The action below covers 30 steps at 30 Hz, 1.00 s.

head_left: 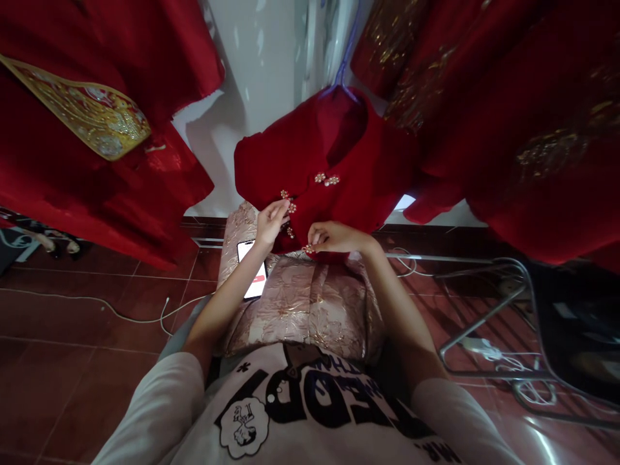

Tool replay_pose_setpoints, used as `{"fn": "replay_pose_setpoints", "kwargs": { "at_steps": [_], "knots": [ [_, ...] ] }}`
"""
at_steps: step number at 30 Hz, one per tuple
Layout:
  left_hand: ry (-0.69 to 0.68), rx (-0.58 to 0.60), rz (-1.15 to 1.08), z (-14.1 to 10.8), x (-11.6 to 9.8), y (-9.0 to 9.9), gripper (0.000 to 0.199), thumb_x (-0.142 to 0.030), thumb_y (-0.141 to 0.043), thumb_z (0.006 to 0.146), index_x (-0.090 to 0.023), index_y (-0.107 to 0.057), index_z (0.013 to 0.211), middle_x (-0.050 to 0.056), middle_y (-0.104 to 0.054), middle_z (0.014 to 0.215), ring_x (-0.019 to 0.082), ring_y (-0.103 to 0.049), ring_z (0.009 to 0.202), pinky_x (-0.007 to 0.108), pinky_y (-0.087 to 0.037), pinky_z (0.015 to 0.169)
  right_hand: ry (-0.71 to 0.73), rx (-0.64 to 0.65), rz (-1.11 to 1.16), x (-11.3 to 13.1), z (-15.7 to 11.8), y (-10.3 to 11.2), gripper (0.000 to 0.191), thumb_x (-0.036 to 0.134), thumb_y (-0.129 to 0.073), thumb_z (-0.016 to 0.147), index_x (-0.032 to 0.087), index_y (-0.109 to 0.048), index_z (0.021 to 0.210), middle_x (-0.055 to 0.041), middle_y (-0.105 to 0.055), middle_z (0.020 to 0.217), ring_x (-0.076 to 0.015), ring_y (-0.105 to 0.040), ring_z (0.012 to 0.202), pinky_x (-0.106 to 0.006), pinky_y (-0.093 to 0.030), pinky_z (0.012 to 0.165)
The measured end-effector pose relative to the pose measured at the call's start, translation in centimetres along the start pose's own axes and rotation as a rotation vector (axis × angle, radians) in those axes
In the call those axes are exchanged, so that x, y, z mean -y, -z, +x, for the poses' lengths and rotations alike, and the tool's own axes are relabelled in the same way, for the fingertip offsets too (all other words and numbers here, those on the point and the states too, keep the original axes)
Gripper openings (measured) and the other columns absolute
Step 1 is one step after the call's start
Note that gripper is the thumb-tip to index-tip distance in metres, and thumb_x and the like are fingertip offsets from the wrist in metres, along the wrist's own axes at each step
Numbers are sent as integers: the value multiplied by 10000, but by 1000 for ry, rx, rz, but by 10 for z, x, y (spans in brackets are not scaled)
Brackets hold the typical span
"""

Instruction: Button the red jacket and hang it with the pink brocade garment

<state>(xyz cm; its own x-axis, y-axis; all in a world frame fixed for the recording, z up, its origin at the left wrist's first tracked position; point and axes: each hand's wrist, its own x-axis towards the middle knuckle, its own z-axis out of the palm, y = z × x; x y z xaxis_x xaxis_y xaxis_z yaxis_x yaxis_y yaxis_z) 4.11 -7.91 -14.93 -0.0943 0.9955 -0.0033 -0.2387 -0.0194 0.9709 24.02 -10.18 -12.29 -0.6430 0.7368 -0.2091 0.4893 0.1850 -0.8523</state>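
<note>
Together both hands [300, 231] pinch pearl clasps [290, 208] on the red jacket [368, 174].

A deep red fabric jacket [334, 161] with gold-and-pearl knot buttons [327, 179] hangs above a pale pink cushion [310, 310] brocaded in gold. Left of the jacket, a red hanging garment [97, 148] carries a gold embroidered panel [87, 113]; below, dark red floor tiles [72, 361].

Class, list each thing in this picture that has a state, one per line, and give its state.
Red jacket: hanging on a hanger, top clasp fastened.
Left hand: pinching a clasp on the jacket front.
Right hand: pinching a clasp at the jacket's hem.
Phone: screen lit, lying on the pink cushion.
</note>
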Motion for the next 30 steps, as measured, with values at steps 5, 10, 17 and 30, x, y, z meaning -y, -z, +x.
{"fn": "replay_pose_setpoints", "kwargs": {
  "at_steps": [5,10,17,30],
  "knots": [
    [41,-50,-8,-1,-3,-6,98,-217,-713,800,-185,-675,885,42,-752,979,132,-693,897,211,-554,725,4,16,3,0,1,0,270,372,-694,695,185,-580,854,-53,-672,824,-162,-622,757,-294,-486,701],
    [4,150,214,-1,-13,-14,167,-338,-675,857,-175,-673,818,35,-731,863,150,-685,823,233,-538,682,-41,79,-35,9,-7,5,255,346,-687,688,177,-582,846,-61,-671,814,-169,-625,754,-296,-481,694],
    [-671,352,821,13,-51,-45,241,-166,-578,920,-208,-651,1145,68,-674,1106,170,-661,972,294,-554,852,-68,130,-70,18,-14,10,201,279,-691,680,177,-584,815,-49,-667,793,-157,-617,735,-282,-469,681],
    [-1154,602,1436,38,-94,-69,262,-223,-461,960,-110,-625,1131,166,-608,1223,352,-514,1263,630,-346,1129,-49,40,-24,14,-15,13,218,322,-701,736,184,-596,867,-69,-709,867,-182,-664,815,-322,-521,755]
  ]
}}
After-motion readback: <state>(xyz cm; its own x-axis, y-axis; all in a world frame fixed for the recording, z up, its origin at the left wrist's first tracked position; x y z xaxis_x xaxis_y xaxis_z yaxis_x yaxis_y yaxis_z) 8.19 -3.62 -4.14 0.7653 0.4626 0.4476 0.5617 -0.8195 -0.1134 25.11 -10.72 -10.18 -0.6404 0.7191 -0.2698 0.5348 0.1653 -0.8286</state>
